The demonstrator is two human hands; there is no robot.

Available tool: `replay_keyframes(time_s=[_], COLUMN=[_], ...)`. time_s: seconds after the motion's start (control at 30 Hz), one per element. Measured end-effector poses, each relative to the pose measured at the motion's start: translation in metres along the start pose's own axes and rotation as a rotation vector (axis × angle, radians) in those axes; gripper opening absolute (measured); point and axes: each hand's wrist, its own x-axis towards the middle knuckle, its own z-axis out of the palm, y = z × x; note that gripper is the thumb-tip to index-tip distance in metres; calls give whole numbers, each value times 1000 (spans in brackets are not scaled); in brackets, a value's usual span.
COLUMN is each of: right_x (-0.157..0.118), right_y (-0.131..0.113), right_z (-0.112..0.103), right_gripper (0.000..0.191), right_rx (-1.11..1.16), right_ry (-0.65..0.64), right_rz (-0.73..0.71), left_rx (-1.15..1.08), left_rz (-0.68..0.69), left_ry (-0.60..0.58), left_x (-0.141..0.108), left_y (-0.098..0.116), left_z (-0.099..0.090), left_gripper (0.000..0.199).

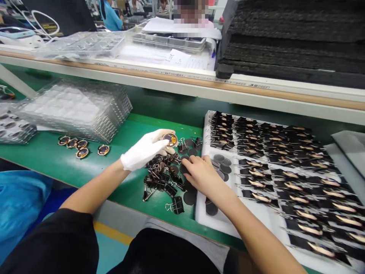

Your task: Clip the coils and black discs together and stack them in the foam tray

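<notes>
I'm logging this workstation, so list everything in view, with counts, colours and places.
gold-rimmed round piece: one, dark-faced, in left hand
similar pieces: five, gold and dark, table's left
binder clips: many, black, heaped below left hand
discs: many, dark, around right hand
board: one, white, right
clipped pieces: many, black and pinkish, on board
clear trays: many, colourless, table's left and shelf
papers: several, white, shelf
sheets: one stack, black, shelf's right
shelf: one, white-edged, above table
table: one, green, centre
blue cloth: one, lower left
people: several, background
left hand: one, white-gloved, centre
right hand: one, bare, among discs
</notes>
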Motion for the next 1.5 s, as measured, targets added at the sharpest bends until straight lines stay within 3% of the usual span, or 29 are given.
replay_keyframes(time_s=[0.13,0.2,0.3,0.37,0.5,0.6,0.7,0.8,0.87,0.93,1.0,1.07,1.1,1.2,1.27,1.37,1.5], right_x=[-7,-11,-12,-8,-1,-2,-5,-10,-13,-16,-18,-20,-20,-21,-20,-17,-16], right_y=[4,6,4,2,1,1,0,0,2,6,12,18,20,23,23,21,21], right_z=[-14,-21,-25,-23,-10,-3,-4,-10,-15,-19,-21,-22,-22,-22,-22,-20,-18], right_gripper=[14,19,24,27,33,43,65,37,16,12,11,11,11,13,16,19,24], right_rx=[-31,47,274,355,397,549,899,1338,1545,1678,1770,1838,1864,1903,1916,1929,1944], right_ry=[104,332,750,847,812,820,743,478,354,325,321,321,316,295,290,279,253], right_rz=[76,169,240,192,92,152,264,340,375,423,459,497,515,568,593,617,655], left_rx=[193,237,220,171,193,298,297,299,360,475,637,861,984,1193,1192,1167,1113], left_rz=[67,91,92,61,59,121,94,25,87,209,242,122,26,-288,-401,-421,-335], left_ry=[65,120,63,-24,-169,-154,-136,-229,-282,-187,74,316,349,154,16,-57,-22], left_x=[24,26,18,11,3,4,2,-7,-11,-8,3,20,30,50,53,46,32], left_y=[5,5,4,2,-3,-8,-11,-8,-4,-1,0,-1,-2,-4,-5,-8,-12], left_z=[13,18,22,24,30,37,41,39,31,17,-2,-22,-31,-48,-51,-49,-52], left_gripper=[47,46,48,51,52,50,50,59,61,48,31,37,39,45,48,45,42])
